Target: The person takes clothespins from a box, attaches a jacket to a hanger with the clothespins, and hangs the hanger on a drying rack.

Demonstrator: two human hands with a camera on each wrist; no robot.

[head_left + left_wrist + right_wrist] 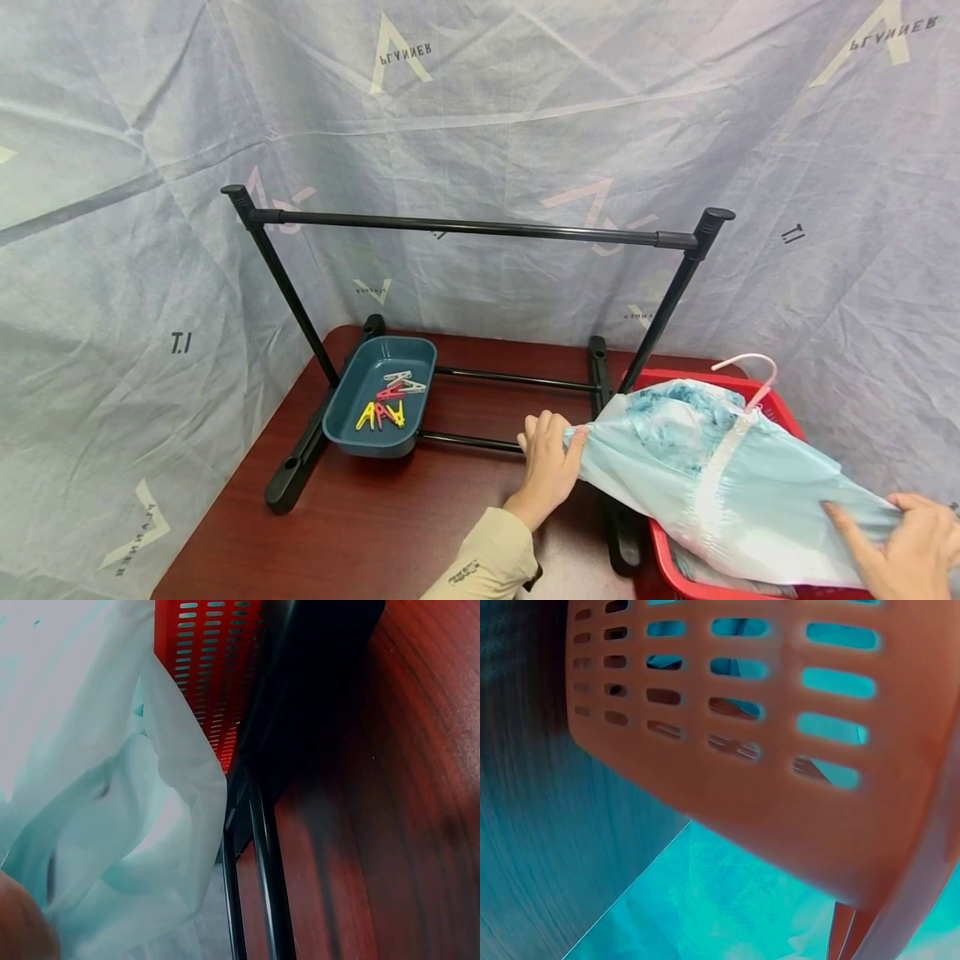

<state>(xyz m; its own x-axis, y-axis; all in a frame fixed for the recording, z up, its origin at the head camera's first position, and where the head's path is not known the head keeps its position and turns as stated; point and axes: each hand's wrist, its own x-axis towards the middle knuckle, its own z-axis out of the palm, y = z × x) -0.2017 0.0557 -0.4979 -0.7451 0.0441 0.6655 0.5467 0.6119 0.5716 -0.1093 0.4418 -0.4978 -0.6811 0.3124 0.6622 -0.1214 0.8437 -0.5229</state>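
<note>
A light blue garment [795,487] with a printed part and a white gathered band is stretched sideways above a red basket [663,546]. The pink hook of a hanger [772,375] sticks up from it. My left hand [551,467] pinches the garment's left end between thumb and fingers. At the opposite end my right hand [911,546] grips the cloth, its thumb lying on top. In the left wrist view the cloth [184,840] hangs in loose folds beside a fingertip [26,922]. The right wrist view shows the basket's slotted wall [705,772], with no hand visible.
A black rack [465,225] with a raised crossbar stands on the dark red table [300,550]. On its left side, a blue tray [341,417] holds several coloured clothespins [390,400]. More cloth [720,575] lies inside the basket. A grey printed sheet [480,108] hangs behind.
</note>
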